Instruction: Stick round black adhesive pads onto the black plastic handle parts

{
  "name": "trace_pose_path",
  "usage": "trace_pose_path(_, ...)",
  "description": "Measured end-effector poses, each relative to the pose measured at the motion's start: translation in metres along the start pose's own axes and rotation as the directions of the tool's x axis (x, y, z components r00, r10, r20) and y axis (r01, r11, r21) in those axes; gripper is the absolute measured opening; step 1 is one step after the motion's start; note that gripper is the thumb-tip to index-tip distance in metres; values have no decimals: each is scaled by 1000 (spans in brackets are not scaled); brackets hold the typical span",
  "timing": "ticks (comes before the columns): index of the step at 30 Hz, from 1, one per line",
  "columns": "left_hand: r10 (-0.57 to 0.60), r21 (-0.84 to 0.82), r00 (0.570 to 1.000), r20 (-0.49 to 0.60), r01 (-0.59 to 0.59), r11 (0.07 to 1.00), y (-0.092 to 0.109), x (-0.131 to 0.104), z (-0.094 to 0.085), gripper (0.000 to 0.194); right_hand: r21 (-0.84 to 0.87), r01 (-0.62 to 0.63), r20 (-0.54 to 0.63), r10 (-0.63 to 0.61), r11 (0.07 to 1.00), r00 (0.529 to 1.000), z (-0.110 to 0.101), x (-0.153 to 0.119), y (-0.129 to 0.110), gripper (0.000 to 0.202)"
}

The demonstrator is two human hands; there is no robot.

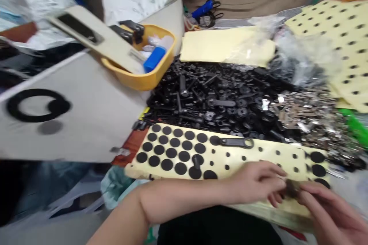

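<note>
My left hand (258,182) and my right hand (330,206) meet low on the right, over a pale yellow sheet (268,157). Between their fingertips is a small dark, flat piece (292,188), blurred, perhaps metal. My right thumb and fingers pinch its right side, and my left fingers close on its left side. On the sheet are rows of black round stickers (180,168) and smaller dots. A black plastic lever with a ring end (235,142) lies across it, and a small black peg (196,162) rests on the stickers to the left.
Behind the sheet spreads a heap of black plastic parts (221,102), with shiny metal pieces (313,113) to its right. A yellow basket (138,82) stands at the back left. Clear plastic bags (299,53) and a dotted yellow sheet (339,26) lie at the back right.
</note>
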State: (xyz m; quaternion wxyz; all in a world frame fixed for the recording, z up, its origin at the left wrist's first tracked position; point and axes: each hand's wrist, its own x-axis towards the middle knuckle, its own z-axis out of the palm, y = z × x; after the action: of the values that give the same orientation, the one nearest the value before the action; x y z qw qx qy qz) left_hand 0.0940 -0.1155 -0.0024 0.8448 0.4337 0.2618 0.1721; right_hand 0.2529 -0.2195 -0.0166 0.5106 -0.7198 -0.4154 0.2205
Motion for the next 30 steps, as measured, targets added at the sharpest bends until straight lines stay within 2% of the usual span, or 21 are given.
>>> trace_pose_path(2,-1,-127,1000,6,2,992,5,0,0,28,-4,168,-7,-168,986,986,7,-1,-22,9)
trace_pose_path(4,28,-154,1000,-13,-30,988,9,1,-1,35,-15,320,-15,-320,947,947,13,2,-32,12)
trace_pose_path(5,29,-150,999,-18,-31,988,11,1,-2,37,-14,348,-16,-349,937,937,14,3,-34,14)
trace_pose_path(7,22,-140,999,-24,-25,990,14,1,-3,39,6,319,-13,-319,948,948,14,4,-32,16)
trace_pose_path(11,13,-131,1000,-15,-15,991,17,-1,-1,36,89,157,10,-158,984,987,9,2,-30,15)
trace_pose_path(13,11,-118,1000,-12,-12,993,18,-2,-1,36,115,137,21,-141,984,990,7,2,-32,14)
trace_pose_path(20,-1,-104,1000,-15,0,995,20,-1,-3,39,113,239,14,-242,964,970,14,3,-43,15)
trace_pose_path(25,-22,-112,999,-25,20,994,21,-3,-2,38,139,273,-1,-276,952,961,18,2,-45,20)
trace_pose_path(30,-29,-114,998,-52,23,993,22,-4,-1,38,95,309,-18,-309,946,951,19,4,-48,17)
